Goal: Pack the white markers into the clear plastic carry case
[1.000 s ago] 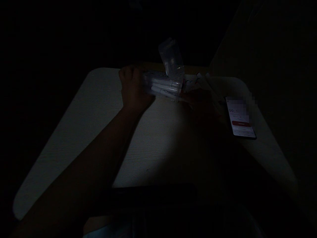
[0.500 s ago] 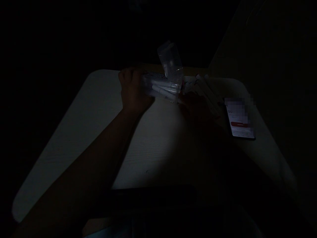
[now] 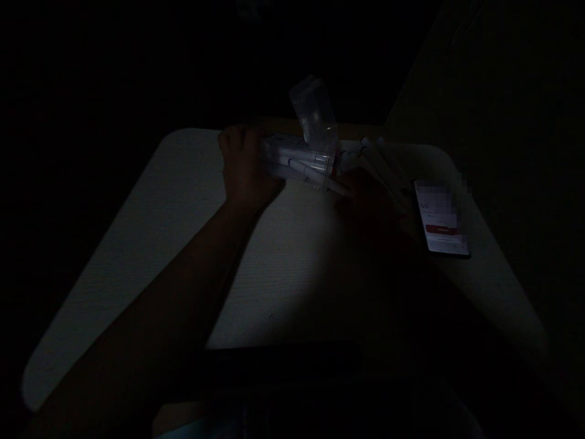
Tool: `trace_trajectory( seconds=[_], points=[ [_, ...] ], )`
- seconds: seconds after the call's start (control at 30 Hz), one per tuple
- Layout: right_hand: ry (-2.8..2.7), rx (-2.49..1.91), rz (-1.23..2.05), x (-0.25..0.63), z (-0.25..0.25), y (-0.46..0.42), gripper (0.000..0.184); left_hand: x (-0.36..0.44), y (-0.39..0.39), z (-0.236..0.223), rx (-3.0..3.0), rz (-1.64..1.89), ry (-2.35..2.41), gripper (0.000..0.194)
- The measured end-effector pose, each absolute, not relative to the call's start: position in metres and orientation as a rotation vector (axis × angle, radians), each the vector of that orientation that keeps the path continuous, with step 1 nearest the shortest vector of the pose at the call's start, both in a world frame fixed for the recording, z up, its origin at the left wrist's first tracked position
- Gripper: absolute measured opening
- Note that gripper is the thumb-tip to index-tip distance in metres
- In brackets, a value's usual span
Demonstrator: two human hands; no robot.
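Note:
A clear plastic case [image 3: 292, 144] lies on its side on the table, its lid [image 3: 314, 110] swung up and its mouth facing right. My left hand [image 3: 247, 161] is closed around the case's left end. Several pale markers show through the wall. One marker [image 3: 308, 172] slants partly out of the mouth, its outer end between the fingers of my right hand [image 3: 368, 198], which is in deep shadow. Behind that hand, several loose white markers [image 3: 388, 160] lie on the table.
The pale table [image 3: 283, 268] has rounded corners and is dimly lit. A phone [image 3: 441, 218] with its screen on lies at the right, near my right hand. A dark edge [image 3: 283, 363] runs along the front. The surroundings are almost black.
My right hand has shifted slightly right, and the marker in it has slid further out of the case's mouth. My left hand and the case stay in place.

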State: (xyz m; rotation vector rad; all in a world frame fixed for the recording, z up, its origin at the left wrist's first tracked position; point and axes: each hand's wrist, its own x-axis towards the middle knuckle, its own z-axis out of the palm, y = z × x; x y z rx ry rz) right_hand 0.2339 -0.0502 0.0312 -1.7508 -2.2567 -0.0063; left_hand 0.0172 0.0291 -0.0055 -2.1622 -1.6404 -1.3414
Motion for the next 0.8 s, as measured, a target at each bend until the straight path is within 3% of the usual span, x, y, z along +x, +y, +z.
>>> trace_trajectory(
  seconds=[0.17,0.3,0.6,0.8],
  points=[
    [-2.280,-1.604,-0.002,0.235,0.031,-0.054,0.049,0.018,0.027,-0.002,-2.170,-1.312,-1.660,0.054],
    [-2.263,-1.579,-0.040,0.234,0.030,-0.053,0.043,0.019,0.027,-0.001,-2.178,-1.271,-1.721,0.060],
    [-2.134,-1.733,0.102,0.238,0.032,-0.047,0.034,0.018,0.023,0.001,-2.273,-1.373,-1.692,0.051],
    [-2.096,-1.668,-0.027,0.253,0.037,-0.046,0.038,0.020,0.021,0.003,-2.232,-1.350,-1.706,0.048]
  ],
)
